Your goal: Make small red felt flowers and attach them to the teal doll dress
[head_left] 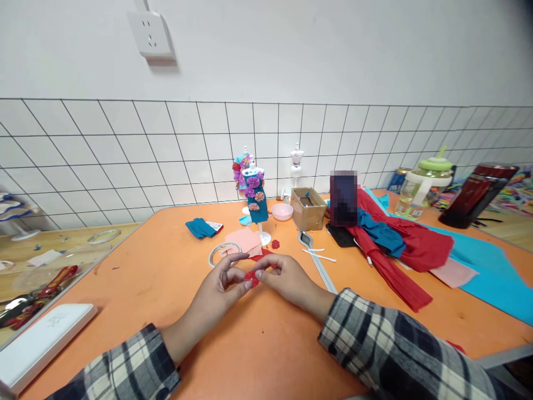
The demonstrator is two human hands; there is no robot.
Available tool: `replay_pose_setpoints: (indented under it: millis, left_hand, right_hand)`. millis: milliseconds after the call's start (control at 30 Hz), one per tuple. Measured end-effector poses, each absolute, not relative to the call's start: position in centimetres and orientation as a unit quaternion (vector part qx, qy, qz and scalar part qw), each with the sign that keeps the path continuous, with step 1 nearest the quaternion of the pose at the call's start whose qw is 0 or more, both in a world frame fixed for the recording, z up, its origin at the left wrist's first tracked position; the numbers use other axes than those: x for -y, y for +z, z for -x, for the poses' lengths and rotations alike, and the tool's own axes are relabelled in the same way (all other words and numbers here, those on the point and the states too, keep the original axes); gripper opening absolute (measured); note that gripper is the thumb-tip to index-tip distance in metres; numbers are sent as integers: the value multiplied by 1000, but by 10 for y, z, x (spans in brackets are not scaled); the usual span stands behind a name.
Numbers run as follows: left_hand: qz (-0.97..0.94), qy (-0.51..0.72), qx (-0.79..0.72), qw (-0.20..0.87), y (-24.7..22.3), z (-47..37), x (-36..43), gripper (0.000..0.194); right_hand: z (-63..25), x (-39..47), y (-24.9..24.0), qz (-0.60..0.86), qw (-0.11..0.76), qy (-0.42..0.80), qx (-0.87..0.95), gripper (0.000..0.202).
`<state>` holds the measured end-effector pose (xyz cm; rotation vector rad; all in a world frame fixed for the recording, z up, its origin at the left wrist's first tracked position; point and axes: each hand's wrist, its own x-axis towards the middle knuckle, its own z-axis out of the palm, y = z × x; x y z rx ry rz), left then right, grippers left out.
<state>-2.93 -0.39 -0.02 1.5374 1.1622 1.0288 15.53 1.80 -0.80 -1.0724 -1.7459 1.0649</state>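
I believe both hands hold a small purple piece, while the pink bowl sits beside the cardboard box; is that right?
Not quite: the head view shows the left hand and right hand holding a small red piece, not purple; the pink bowl sits beside the cardboard box.

Left hand [227,283], right hand [280,276] pinching red paper flower [251,279].

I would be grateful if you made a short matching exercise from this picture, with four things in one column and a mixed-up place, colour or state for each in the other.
Column one
1. Left hand
2. Bowl
3. Wall socket
4. Front mannequin

Column two
A. Pink, beside the cardboard box
B. Dressed in blue, with purple flowers
C. Pinching a small red piece together with the right hand
D. Fixed to the white wall

Pairs: 1-C, 2-A, 3-D, 4-B
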Motion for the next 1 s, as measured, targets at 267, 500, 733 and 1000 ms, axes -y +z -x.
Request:
replay_pose_setpoints:
  millis: [267, 500, 733, 1000]
  left_hand:
    - [-651, 416, -424, 473, -9, 32, 4, 51]
    - [-639, 417, -421, 490, -4, 31, 6, 55]
    - [-627, 431, -416, 499, -1, 30, 7, 51]
    - [-657, 411, -410, 481, -2, 30, 9, 46]
  right_hand:
    - [-163, -10, 1, 312, 421, 120, 843, 6]
    - [-165, -5, 5, 307, 427, 33, 850, 10]
    - [-165, -4, 5, 301, 392, 41, 868, 10]
    - [-165, -3, 5, 301, 382, 56, 872, 8]
